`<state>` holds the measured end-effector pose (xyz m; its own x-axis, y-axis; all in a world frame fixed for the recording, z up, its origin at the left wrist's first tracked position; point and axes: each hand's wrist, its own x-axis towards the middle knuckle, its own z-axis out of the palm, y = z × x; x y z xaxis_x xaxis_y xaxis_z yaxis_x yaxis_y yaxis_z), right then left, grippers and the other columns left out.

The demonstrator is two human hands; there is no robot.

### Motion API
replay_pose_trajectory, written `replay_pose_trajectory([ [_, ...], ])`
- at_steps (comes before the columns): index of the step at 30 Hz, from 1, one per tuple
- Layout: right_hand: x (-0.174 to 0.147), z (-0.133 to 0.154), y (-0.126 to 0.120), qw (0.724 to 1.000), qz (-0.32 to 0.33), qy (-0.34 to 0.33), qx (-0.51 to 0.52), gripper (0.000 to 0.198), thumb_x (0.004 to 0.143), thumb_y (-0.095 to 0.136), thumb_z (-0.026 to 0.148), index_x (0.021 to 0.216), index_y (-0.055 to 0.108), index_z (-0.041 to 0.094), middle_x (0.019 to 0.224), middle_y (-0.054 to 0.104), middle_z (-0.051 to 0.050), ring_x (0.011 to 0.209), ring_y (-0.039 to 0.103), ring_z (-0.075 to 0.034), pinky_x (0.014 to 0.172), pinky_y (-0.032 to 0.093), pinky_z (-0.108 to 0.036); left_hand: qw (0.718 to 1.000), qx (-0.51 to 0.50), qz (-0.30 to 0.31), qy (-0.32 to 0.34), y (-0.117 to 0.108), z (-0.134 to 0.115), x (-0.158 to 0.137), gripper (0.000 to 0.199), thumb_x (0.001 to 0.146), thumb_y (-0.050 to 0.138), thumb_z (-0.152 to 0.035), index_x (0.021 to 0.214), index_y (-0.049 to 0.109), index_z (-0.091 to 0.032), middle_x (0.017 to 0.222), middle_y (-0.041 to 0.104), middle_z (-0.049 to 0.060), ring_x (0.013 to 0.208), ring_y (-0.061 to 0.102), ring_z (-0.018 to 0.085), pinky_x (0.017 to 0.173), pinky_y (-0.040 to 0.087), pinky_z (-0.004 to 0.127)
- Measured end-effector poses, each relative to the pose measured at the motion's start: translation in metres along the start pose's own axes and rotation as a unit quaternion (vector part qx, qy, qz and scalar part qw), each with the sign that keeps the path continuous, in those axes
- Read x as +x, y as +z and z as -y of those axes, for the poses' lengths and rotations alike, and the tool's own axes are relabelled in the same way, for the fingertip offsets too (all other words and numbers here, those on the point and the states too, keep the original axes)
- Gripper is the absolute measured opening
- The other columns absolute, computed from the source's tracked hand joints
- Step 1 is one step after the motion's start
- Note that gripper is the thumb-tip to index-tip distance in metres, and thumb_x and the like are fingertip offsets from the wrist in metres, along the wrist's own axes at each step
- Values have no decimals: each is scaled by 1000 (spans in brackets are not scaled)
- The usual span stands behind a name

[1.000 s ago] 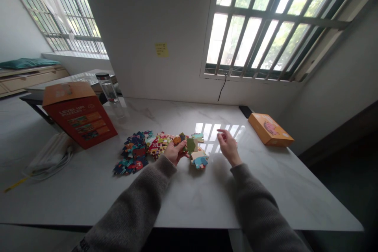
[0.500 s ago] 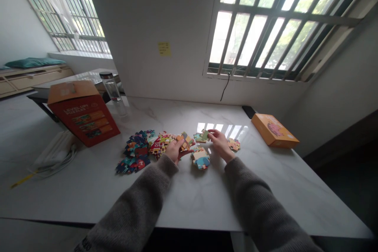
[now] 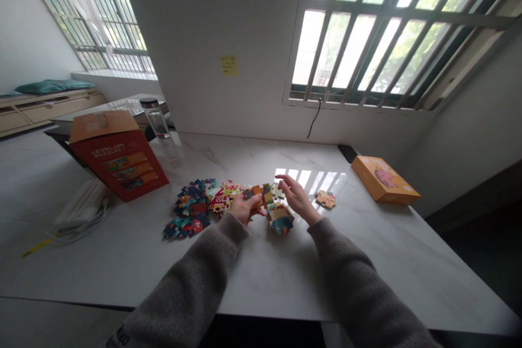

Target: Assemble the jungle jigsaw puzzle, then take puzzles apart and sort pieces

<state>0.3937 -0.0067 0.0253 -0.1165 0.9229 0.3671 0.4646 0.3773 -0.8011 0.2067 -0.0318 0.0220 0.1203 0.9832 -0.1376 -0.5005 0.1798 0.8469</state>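
My left hand (image 3: 242, 209) is closed on a few puzzle pieces (image 3: 258, 196) in orange, brown and green. Just right of them my right hand (image 3: 297, 197) hovers with its fingers apart and nothing visible in them. Below and between the hands lies a small pile of puzzle pieces (image 3: 280, 219), blue and tan. Pale green pieces (image 3: 278, 190) sit partly hidden behind the right fingers. A red and yellow heap of pieces (image 3: 222, 196) is at the left hand's far side, and a dark blue heap (image 3: 190, 206) lies farther left. Orange-pink pieces (image 3: 325, 199) rest right of the right hand.
An orange box (image 3: 383, 180) and a black phone-like object (image 3: 347, 153) lie at the right. On the left stand a red puzzle box (image 3: 122, 163) and a glass bottle (image 3: 155, 119). A white power strip with cable (image 3: 81, 209) lies near the left side of the table (image 3: 261, 283).
The green piece is no longer in my right hand, whose fingers have spread. A green piece now shows at the end of the pieces in my left hand. The view has shifted slightly.
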Motion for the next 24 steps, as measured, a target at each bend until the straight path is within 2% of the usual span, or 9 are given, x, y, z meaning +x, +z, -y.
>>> replay_pose_trajectory([
  [2,-7,19,3,992,60,-14,106,40,96,45,41,129,57,22,81,57,-1,74,54,-16,69,45,-29,1000,-4,23,6,0,1,-1,27,65,81,-15,84,63,-10,77,70,7,57,66,17,38,52,23],
  [4,-12,30,6,987,67,-10,149,39,91,55,42,124,60,21,75,54,2,68,51,-14,63,43,-27,999,-25,33,-14,1,-1,-2,23,69,77,-16,87,62,-10,78,71,8,60,67,19,39,53,25],
  [7,-15,32,9,982,21,30,183,31,86,62,43,106,66,20,72,55,3,61,48,-11,57,40,-25,993,-94,19,-63,2,-8,-2,15,82,60,-20,94,63,-10,82,72,11,68,70,22,47,59,31],
  [10,-13,22,7,966,-26,77,245,31,81,69,44,96,64,18,69,55,3,55,48,-10,50,38,-24,987,-139,-8,-79,3,-12,-2,20,86,48,-18,98,63,-10,85,73,12,75,72,23,55,63,35],
  [14,-15,14,6,934,-65,125,328,35,72,77,44,84,55,20,70,58,3,57,58,-12,53,48,-27,992,-101,-36,-64,4,-9,-1,13,84,53,-12,93,62,-9,81,72,10,72,71,20,58,63,31],
  [16,-18,17,7,927,-53,129,348,38,72,78,43,95,56,21,74,58,4,61,63,-15,60,53,-31,996,-63,-27,-50,4,-5,0,9,82,60,-11,90,62,-9,79,71,9,66,70,17,55,62,28],
  [19,-23,22,7,947,2,107,304,53,76,74,41,123,54,26,76,56,6,61,62,-14,61,52,-30,999,-11,-23,-25,4,-2,2,15,77,71,-13,89,62,-10,77,70,6,56,66,13,47,58,23],
  [21,-22,18,4,969,21,80,233,54,79,70,41,128,57,24,71,55,5,60,57,-12,59,47,-27,999,-7,-36,-16,2,-3,2,16,76,72,-13,88,62,-11,76,69,5,52,64,12,44,56,22],
  [24,-10,-3,-5,986,-41,74,146,50,80,67,43,123,64,19,70,57,3,62,51,-12,58,41,-25,997,-68,-40,-18,0,-6,2,11,81,61,-17,91,61,-12,81,71,7,58,67,16,44,56,24],
])
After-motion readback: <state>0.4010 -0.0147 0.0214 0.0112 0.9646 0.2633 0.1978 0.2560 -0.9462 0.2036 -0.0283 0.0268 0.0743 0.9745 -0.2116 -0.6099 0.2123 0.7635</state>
